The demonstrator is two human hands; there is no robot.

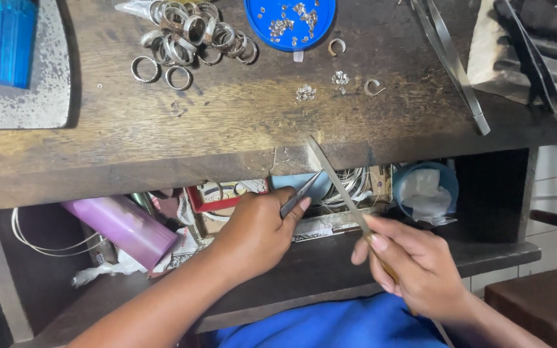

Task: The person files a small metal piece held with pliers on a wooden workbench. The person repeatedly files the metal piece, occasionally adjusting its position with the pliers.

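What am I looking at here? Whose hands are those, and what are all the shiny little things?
There is just one picture, taken by a camera worn on a person's head, looking down at their own two hands. They sit at a worn wooden workbench. The left hand pinches a pair of thin metal tweezers. The right hand holds a long flat metal file that slants up against the bench edge. On the bench lies a heap of silver rings, a blue dish with tiny sparkly stones in it, and a few small ring parts beside it. Under the bench is a shelf with a purple tube and a blue cup.
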